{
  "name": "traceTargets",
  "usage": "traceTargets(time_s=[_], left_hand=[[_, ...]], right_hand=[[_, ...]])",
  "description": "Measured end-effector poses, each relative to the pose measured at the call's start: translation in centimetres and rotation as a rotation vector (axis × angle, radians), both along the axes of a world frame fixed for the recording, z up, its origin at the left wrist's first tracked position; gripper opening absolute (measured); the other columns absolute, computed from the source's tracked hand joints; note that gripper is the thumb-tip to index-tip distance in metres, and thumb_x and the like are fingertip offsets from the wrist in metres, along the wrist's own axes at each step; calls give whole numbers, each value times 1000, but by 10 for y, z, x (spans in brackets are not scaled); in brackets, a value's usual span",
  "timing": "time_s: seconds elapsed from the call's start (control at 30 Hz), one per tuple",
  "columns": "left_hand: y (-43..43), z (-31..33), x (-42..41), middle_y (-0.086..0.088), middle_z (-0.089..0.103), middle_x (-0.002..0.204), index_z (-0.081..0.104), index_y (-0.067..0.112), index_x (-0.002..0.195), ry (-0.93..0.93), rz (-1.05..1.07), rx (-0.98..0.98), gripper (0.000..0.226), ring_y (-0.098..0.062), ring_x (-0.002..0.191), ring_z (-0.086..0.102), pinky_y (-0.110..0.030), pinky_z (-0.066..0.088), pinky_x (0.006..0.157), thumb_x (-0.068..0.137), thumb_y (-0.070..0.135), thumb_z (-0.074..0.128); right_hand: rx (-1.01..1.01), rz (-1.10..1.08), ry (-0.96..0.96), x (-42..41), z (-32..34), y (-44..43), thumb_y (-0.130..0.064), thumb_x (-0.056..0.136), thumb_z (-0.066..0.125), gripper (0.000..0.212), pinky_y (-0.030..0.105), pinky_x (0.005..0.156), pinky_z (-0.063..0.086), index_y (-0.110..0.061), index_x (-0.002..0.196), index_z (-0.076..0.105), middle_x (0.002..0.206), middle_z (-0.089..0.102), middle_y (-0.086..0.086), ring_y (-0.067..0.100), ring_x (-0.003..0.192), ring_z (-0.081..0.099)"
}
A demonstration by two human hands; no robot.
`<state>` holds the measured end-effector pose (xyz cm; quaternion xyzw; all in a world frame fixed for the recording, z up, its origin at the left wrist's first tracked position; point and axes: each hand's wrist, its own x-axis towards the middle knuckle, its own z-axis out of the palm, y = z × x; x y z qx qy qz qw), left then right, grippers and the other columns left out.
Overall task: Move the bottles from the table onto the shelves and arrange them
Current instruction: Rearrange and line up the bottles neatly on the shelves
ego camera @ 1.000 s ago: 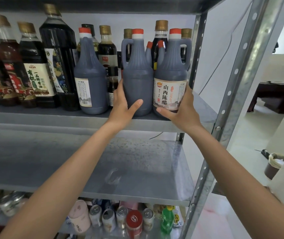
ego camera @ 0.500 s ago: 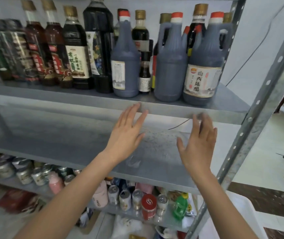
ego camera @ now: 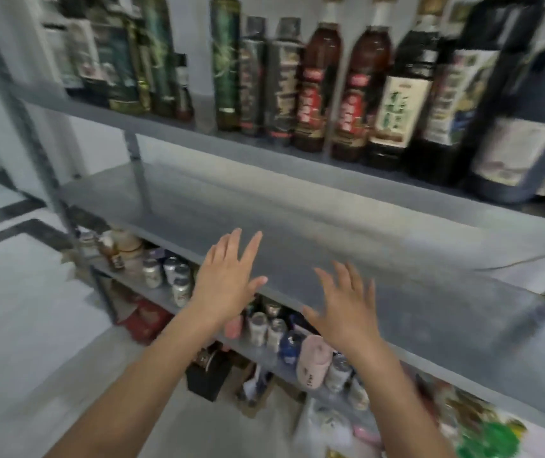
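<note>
Presently the bottles (ego camera: 317,87) stand upright in a close row on the upper shelf (ego camera: 330,168): green-labelled ones at the left, two amber red-labelled ones mid-row, dark ones and a large blue-grey jug (ego camera: 522,137) at the right, with the label text lost to blur. Below them, the left hand (ego camera: 228,276) and right hand (ego camera: 347,309) are side by side but apart before the middle shelf (ego camera: 413,266). Both have fingers straight and spread and grip nothing, though contact with the shelf edge cannot be determined. Small cans (ego camera: 178,279) and a pink container (ego camera: 314,361) sit on the lower shelf (ego camera: 257,353).
</note>
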<state>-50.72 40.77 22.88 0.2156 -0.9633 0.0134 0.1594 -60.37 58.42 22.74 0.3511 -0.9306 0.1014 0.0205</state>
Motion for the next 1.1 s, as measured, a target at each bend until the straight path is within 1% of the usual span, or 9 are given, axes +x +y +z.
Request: traceTargets(time_s=[0.17, 0.27, 0.37, 0.47, 0.67, 0.77, 0.83, 1.0, 1.1], left_hand=[[-73, 17, 25, -10, 6, 159, -6, 27, 152, 65, 54, 21, 77, -27, 145, 10, -39, 18, 114, 95, 54, 38], [-112, 28, 25, -11, 7, 158, -4, 25, 152, 103, 57, -2, 76, -27, 145, 11, -39, 17, 115, 95, 54, 38], [-157, 39, 18, -12, 11, 157, 0, 25, 152, 117, 59, -50, 75, -27, 144, 13, -38, 18, 114, 95, 54, 38], [-213, 54, 7, -14, 12, 157, 4, 25, 151, 103, 47, -90, 75, -28, 143, 14, -38, 20, 113, 94, 54, 42], [-336, 87, 4, -8, 9, 158, 2, 28, 152, 36, 75, -90, 76, -25, 145, 11, -39, 19, 115, 94, 52, 44], [-392, 94, 14, -7, 10, 158, 3, 28, 151, 60, 130, -68, 75, -24, 145, 9, -42, 19, 117, 93, 51, 46], [-422, 94, 20, -7, 13, 157, 5, 28, 151, 75, 140, -54, 75, -25, 144, 12, -40, 19, 117, 93, 49, 47], [-501, 86, 28, -7, 11, 157, 4, 27, 151, 79, 86, -81, 75, -24, 144, 12, -38, 22, 114, 93, 51, 45], [-556, 83, 32, -6, 7, 158, 2, 27, 151, 76, 7, -53, 73, -25, 145, 7, -39, 19, 115, 95, 49, 43]], right_hand=[[-149, 146, 60, 14, 29, -90, -52, 91, 49, 74, 47, 117, 0, -31, 150, 10, 159, 0, 1, 21, 146, -5], [-183, 224, 78, 16, 42, -137, -50, 90, 50, 74, 45, 118, 1, -32, 149, 9, 159, -1, 2, 22, 146, -5], [-208, 253, 99, 11, 48, -190, -52, 90, 49, 75, 45, 119, 6, -30, 149, 8, 159, 1, 4, 22, 146, -3], [-252, 280, 121, 6, 54, -251, -53, 90, 49, 74, 45, 118, 9, -28, 149, 11, 158, 4, 5, 23, 145, -1], [-377, 321, 131, 4, 79, -374, -51, 90, 49, 73, 40, 117, 10, -30, 148, 11, 157, 6, 5, 24, 144, 4], [-369, 360, 143, 5, 88, -426, -51, 90, 49, 74, 40, 116, 10, -32, 148, 8, 158, 3, 3, 23, 145, 3], [-338, 369, 148, 7, 91, -454, -51, 90, 49, 73, 40, 116, 10, -32, 148, 9, 158, 2, 2, 22, 145, 2], [-295, 304, 182, 18, 90, -528, -50, 89, 51, 71, 39, 118, 11, -31, 147, 14, 157, 6, 1, 21, 145, 2], [-289, 227, 210, 33, 87, -577, -49, 89, 51, 71, 40, 118, 12, -30, 147, 15, 157, 9, 0, 21, 144, 3]])
